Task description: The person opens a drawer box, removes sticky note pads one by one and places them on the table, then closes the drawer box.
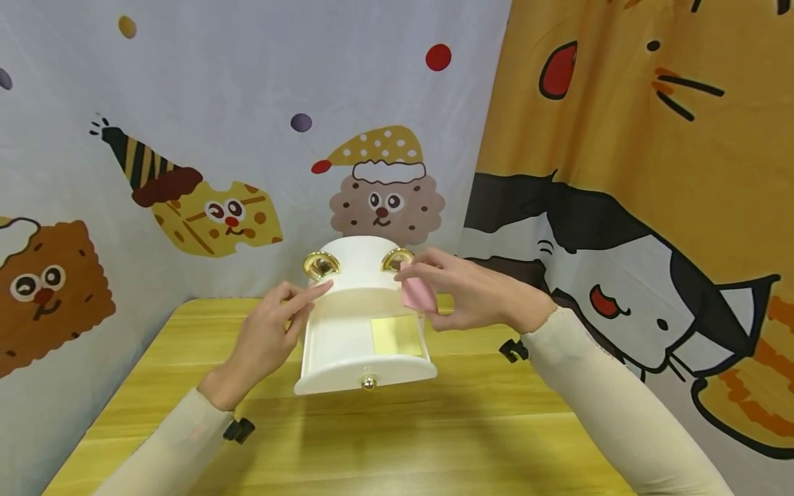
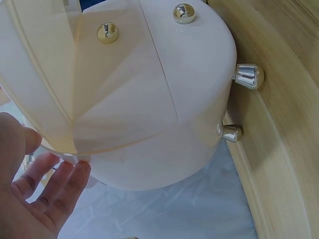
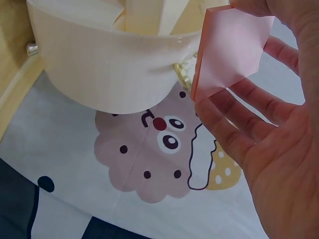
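Observation:
A white drawer box (image 1: 358,265) with two gold rings stands on the table, its drawer (image 1: 335,377) pulled out and fitted with a small gold knob (image 1: 369,382). Flat inside the drawer, toward its right side, lies a yellow sticky note pad (image 1: 397,335). My right hand (image 1: 471,289) pinches a pink sticky note pad (image 1: 420,288) by its edges, above the drawer's right side; the pad's thickness shows in the right wrist view. My left hand (image 1: 273,331) touches the box's left side with its index finger stretched out. In the left wrist view its fingertips (image 2: 82,167) are right at the rim.
The wooden table (image 1: 248,455) reaches out in front of and beside the box. Behind it hangs a pale cloth (image 1: 248,83) printed with cartoon snacks, and an orange cartoon-cat cloth (image 1: 620,151) hangs to the right. Further gold knobs (image 2: 249,76) stick out from the box.

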`<state>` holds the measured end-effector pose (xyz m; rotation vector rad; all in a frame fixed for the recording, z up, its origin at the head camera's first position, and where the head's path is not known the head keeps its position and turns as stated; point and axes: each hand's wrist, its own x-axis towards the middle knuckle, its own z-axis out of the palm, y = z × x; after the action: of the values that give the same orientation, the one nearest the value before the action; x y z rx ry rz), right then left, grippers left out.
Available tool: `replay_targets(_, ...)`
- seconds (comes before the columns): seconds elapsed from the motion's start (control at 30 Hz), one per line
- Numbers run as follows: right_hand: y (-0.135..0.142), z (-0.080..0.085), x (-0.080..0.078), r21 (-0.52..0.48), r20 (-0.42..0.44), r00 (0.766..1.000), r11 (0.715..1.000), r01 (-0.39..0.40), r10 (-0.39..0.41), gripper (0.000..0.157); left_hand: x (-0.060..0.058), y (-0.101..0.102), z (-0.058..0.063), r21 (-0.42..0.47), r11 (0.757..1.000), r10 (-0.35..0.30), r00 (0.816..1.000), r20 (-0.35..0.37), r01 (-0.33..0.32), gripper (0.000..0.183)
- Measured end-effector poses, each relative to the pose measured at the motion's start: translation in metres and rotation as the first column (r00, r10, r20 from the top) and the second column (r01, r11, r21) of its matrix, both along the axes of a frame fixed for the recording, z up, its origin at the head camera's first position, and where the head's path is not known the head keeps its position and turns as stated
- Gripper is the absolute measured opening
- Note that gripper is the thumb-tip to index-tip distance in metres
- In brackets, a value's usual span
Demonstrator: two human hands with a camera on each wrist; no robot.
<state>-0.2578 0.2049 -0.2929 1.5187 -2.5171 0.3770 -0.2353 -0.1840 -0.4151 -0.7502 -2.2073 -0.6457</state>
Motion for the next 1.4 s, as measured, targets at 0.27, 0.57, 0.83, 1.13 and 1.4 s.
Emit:
replay_targets(0.27, 0.012, -0.006, -0.006, -0.006, 0.016, 0.999, 0.999, 0.033, -0.033, 0.073, 0.001, 0.0, -0.001, 0.002, 1.0, -0.002, 1.0, 0.0, 0.002, 0.056)
replay_targets(0.57, 0.025, -0.011, -0.012, -0.007, 0.021, 0.998, 0.999, 0.051, -0.051, 0.071, 0.002, -0.002, -0.004, -0.008, 1.0, 0.009, 1.0, 0.007, -0.009, 0.057)
replay_targets(0.83, 0.04, -0.02, -0.02, -0.015, 0.001, 0.997, 0.997, 0.073, -0.073, 0.074, 0.0, -0.002, -0.005, -0.016, 1.0, -0.002, 1.0, -0.01, 0.002, 0.058)
replay_targets(1.13, 0.052, -0.028, -0.03, -0.013, 0.02, 0.991, 0.991, 0.133, -0.133, 0.074, -0.001, -0.004, -0.004, -0.022, 1.0, 0.002, 1.0, -0.005, -0.002, 0.06)
replay_targets(1.4, 0.061, -0.036, -0.04, -0.001, 0.031, 0.983, 0.983, 0.183, -0.183, 0.073, -0.002, -0.003, -0.002, -0.032, 0.999, 0.001, 1.0, 0.003, -0.001, 0.059)
